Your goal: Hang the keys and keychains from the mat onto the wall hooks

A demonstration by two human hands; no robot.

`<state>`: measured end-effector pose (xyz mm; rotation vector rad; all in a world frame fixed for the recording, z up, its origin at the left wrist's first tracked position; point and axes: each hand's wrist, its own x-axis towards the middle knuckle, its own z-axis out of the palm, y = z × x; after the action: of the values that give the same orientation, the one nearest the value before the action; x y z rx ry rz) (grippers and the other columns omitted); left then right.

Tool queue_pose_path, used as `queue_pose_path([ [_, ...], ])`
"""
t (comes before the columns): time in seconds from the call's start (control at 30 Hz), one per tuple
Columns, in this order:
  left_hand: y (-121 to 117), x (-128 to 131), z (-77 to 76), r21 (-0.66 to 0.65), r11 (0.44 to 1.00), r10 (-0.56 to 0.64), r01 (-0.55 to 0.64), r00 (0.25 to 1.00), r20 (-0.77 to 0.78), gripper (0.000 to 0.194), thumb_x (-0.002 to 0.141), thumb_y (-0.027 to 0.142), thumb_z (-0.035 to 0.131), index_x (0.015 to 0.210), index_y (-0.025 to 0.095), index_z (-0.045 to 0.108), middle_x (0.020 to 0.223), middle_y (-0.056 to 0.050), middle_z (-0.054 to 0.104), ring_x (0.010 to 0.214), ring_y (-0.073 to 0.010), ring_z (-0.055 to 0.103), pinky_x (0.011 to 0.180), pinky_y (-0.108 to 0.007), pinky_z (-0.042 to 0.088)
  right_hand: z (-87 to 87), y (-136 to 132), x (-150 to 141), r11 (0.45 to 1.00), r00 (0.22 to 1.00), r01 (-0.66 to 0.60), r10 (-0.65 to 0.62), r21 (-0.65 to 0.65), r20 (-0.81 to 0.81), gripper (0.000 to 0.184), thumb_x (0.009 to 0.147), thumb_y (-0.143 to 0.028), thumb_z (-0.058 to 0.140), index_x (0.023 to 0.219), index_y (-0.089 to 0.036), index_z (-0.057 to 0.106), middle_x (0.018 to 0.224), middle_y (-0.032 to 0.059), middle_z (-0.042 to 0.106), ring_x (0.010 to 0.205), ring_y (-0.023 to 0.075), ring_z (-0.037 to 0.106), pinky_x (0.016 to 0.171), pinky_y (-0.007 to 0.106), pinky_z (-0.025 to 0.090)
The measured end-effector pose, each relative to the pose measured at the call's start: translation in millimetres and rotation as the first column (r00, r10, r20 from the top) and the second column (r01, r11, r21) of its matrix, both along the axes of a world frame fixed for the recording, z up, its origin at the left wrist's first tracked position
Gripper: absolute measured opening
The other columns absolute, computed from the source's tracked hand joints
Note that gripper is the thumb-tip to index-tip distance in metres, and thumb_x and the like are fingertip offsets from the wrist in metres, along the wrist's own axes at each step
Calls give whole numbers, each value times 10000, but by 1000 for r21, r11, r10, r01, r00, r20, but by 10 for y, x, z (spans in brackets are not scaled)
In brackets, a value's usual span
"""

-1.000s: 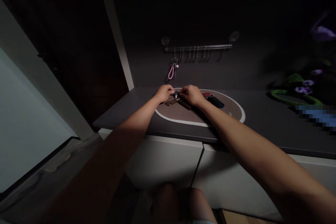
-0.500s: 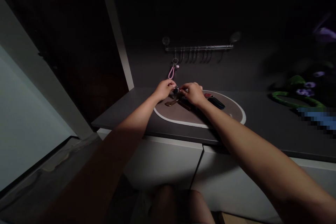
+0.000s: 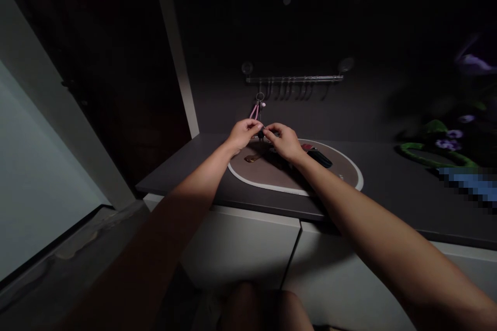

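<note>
My left hand [image 3: 243, 135] and my right hand [image 3: 284, 140] meet fingertip to fingertip above a brown oval mat [image 3: 267, 177]. Pinched between both sets of fingers is a small bunch of keys [image 3: 261, 135] with a black piece; its finer parts are blurred. Just behind the hands, a key ring with a pink strap [image 3: 254, 112] hangs from a clear hook rail [image 3: 295, 79]. On the mat lie a brownish item [image 3: 253, 158] below my left hand and a dark pouch-like item [image 3: 320, 159] with a red piece [image 3: 308, 147] right of my right hand.
The mat rests on a dark countertop [image 3: 388, 191] above white cabinet doors [image 3: 244, 243]. Purple flowers [image 3: 450, 139] and a green looped object [image 3: 435, 158] stand at the right. A pale door frame [image 3: 182, 72] rises at the left.
Both hands have drawn closer together, the fingertips lifting the small keys slightly towards the hanging pink strap. The view has tilted up a little.
</note>
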<state>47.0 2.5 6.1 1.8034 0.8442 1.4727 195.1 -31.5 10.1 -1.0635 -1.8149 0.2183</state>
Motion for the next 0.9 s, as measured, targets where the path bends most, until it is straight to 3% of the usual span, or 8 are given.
queue_pose_path([
  [0.37, -46, 24, 19, -63, 997, -38, 45, 993, 109, 277, 658, 338, 668, 821, 115, 638, 758, -31, 633, 658, -97, 530, 605, -219, 416, -60, 111, 34, 992, 973, -128, 121, -19, -198, 241, 744, -378, 546, 802, -151, 603, 744, 14, 596, 672, 117, 497, 638, 237, 376],
  [0.63, -59, 41, 7, -70, 996, -45, 53, 992, 120, 304, 678, 353, 644, 867, 116, 637, 770, -36, 626, 661, -95, 531, 583, -204, 406, -76, 124, 58, 984, 958, -181, 177, 3, -225, 254, 755, -416, 530, 785, -164, 552, 683, -11, 528, 638, 105, 458, 633, 232, 385],
  [0.77, -46, 47, -4, -98, 995, 12, 2, 989, 148, 259, 710, 311, 608, 886, 121, 629, 720, -24, 606, 626, -87, 520, 548, -190, 391, -110, 166, 84, 978, 920, -207, 189, -17, -343, 242, 743, -414, 541, 785, -175, 536, 722, -6, 527, 673, 106, 483, 682, 247, 430],
  [0.9, -36, 65, -20, -171, 977, 154, -127, 975, 161, 128, 730, 229, 567, 772, 115, 610, 609, 3, 563, 545, -74, 482, 524, -191, 373, -58, 166, 83, 964, 826, -250, 166, -87, -538, 250, 689, -407, 587, 765, -182, 509, 733, -21, 510, 679, 93, 492, 677, 253, 470],
])
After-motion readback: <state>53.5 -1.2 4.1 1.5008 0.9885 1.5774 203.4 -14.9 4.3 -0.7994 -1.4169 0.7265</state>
